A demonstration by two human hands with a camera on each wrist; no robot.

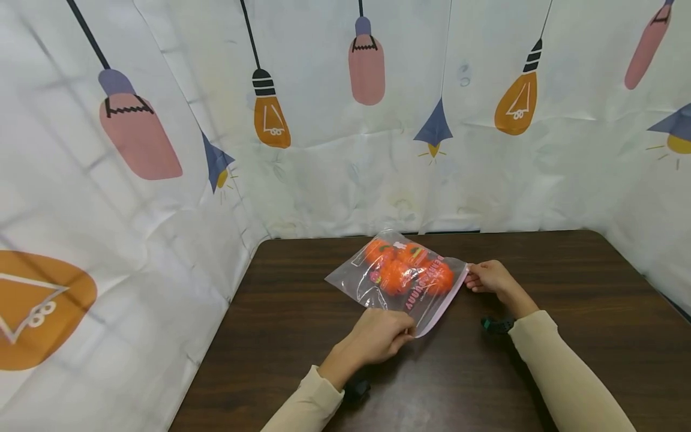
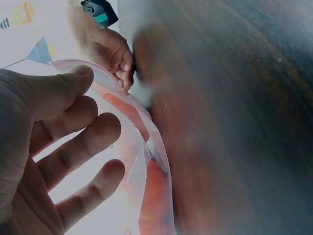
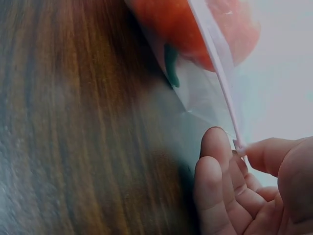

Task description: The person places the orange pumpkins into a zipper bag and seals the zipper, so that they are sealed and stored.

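A clear plastic zip bag (image 1: 351, 281) with pink printing and a pale pink zip edge sits over the far middle of the table. Inside are several round orange pieces (image 1: 396, 277) with green stems, like small pumpkins. The left hand (image 1: 380, 336) holds the near corner of the zip edge, its thumb and fingertips right at the rim. At the far corner, the right hand (image 1: 491, 279) pinches the same edge between thumb and forefinger. The right wrist view shows this pinch closely, with the pink zip strip (image 3: 215, 58) running up from the fingertips.
Beneath lies a dark brown wood-grain table (image 1: 432, 393). A white curtain (image 1: 324, 180) printed with lamps and bulbs hangs behind it and along the left side. Dark wrist-worn devices sit at both wrists, the right one (image 1: 496, 325) having a green patch.
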